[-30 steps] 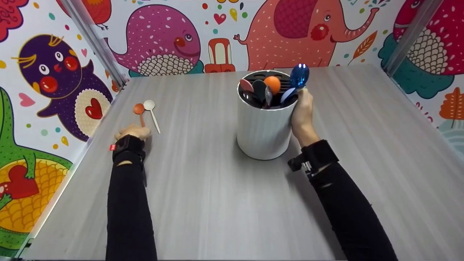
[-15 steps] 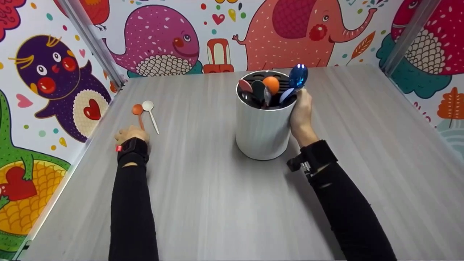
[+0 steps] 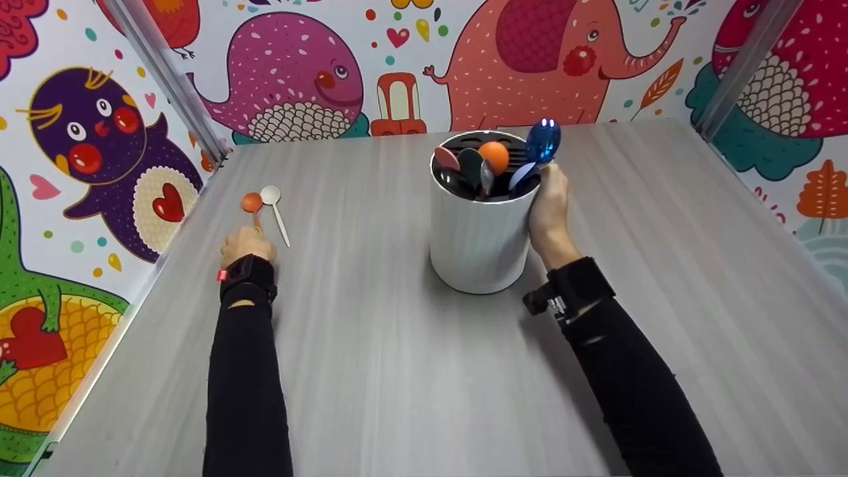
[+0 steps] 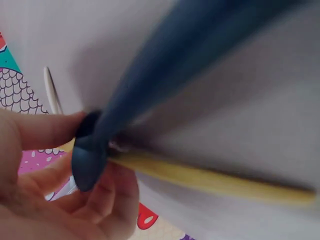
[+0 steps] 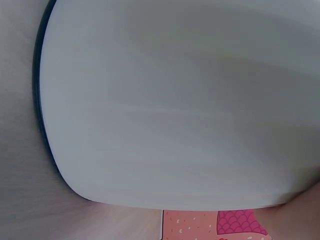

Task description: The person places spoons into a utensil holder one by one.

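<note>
Utensil (image 4: 160,75), dark blue, pinched at its broad end between the thumb and fingers of the left hand (image 3: 248,246); the grip is narrow, and the long handle slants away to the upper right of the left wrist view. A yellow handle (image 4: 225,180) runs rightward from behind the fingers; whether it too is held cannot be told. Head view: the left hand is low over the left part of the grey tabletop (image 3: 371,344), hiding the lower end of an orange spoon (image 3: 252,202). A white spoon (image 3: 271,195) lies just beside the orange one, its handle pointing toward the person. Well to the right, a white cylindrical container (image 3: 480,242) stands upright, its mouth filled with utensils, among them an orange round-headed one (image 3: 494,158), a dull red one (image 3: 446,158) at the left rim and a shiny blue spoon (image 3: 543,140) rising above the right rim. The right hand (image 3: 551,209) rests against the container's right side, just below this spoon; its fingers are hidden, so whether they are curled or straight cannot be told. Both forearms wear black sleeves (image 3: 248,391).
</note>
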### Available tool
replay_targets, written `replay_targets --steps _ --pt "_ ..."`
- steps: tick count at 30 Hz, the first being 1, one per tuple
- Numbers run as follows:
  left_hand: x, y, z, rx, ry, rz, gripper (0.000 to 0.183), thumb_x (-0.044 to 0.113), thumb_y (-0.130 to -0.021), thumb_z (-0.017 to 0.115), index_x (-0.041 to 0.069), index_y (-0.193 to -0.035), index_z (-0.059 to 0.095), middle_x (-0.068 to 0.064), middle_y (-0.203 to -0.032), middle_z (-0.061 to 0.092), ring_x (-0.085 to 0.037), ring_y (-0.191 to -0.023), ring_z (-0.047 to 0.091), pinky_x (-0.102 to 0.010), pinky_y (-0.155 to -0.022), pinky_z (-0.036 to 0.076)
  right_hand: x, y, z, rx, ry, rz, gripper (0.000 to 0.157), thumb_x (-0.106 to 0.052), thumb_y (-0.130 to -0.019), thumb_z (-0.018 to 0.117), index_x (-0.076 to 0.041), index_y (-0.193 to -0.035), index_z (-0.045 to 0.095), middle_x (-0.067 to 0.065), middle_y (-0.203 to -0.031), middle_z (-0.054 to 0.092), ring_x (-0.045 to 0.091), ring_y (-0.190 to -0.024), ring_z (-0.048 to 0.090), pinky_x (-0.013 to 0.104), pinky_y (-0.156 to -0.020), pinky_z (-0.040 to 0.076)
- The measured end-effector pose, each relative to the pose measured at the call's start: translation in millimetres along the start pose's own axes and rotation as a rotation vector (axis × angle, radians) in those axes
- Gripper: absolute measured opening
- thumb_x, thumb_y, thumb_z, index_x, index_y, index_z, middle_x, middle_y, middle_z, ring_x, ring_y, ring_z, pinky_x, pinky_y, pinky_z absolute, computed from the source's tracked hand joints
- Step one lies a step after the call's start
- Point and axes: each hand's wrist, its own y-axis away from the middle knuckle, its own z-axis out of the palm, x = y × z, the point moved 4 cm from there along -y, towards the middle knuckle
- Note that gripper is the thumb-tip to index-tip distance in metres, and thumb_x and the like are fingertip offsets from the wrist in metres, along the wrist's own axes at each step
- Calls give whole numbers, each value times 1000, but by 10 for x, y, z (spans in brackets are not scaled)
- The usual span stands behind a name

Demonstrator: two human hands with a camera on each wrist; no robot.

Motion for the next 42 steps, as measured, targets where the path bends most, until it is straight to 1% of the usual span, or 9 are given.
replay_targets --steps 5,10,14,20,26,31,35,40,42 --pt "4 -22 -4 0 10 51 30 12 -92 45 -9 -107 61 -37 -133 55 -54 -123 52 -58 -106 40 2 -13 1 5 -5 -9 34 -21 -100 35 -13 -81 62 -4 -79 62 12 -79 56 27 -78 44" --pt "35 -62 15 0 2 38 43 12 -95 43 -14 -127 57 -38 -135 53 -53 -125 52 -58 -107 40 -2 -5 -12 16 12 -3 33 -21 -100 36 -12 -83 62 -5 -81 62 11 -80 55 27 -79 44" --pt "68 -90 29 10 -1 37 48 13 -96 40 -14 -134 53 -38 -136 52 -53 -125 51 -59 -105 42 -7 -3 -17 19 19 -4 33 -22 -101 36 -12 -85 63 -4 -83 62 11 -83 55 26 -81 43" --pt "105 -58 41 7 -11 5 47 14 -93 39 -9 -128 59 -34 -136 55 -51 -125 52 -59 -104 42 -1 -7 -5 10 16 -8 33 -21 -101 35 -12 -82 61 -3 -82 60 12 -82 54 26 -80 42" --pt "233 12 22 14 -8 6 46 24 -94 38 -5 -121 61 -31 -130 60 -46 -120 57 -56 -100 45 7 -8 -9 10 2 -17 35 -21 -102 36 -9 -89 66 -2 -86 63 12 -84 56 26 -82 43" --pt "407 41 5 73 16 10 50 40 -98 48 -2 -122 61 -26 -124 63 -43 -115 59 -54 -95 46 -15 -8 -6 11 1 -34 33 -21 -101 37 -11 -87 66 -4 -84 63 12 -83 56 27 -81 44" --pt "565 56 -4 155 29 56 56 53 -96 55 0 -112 64 -24 -115 66 -42 -108 61 -54 -91 48 -22 -10 6 2 -9 -38 32 -21 -99 37 -12 -84 63 -4 -82 62 11 -82 56 27 -80 44" --pt "748 106 6 237 58 117 78 77 -87 51 1 -105 61 -20 -106 62 -41 -102 61 -54 -88 47 -13 -4 7 0 -1 -30 31 -21 -100 37 -11 -88 64 -4 -87 62 11 -85 55 27 -83 43" --pt "818 136 17 262 50 151 77 77 -87 50 3 -99 61 -18 -100 61 -39 -95 62 -52 -83 48 -7 -5 4 2 0 -29 31 -21 -100 37 -10 -88 63 -3 -86 61 12 -84 54 27 -82 43"
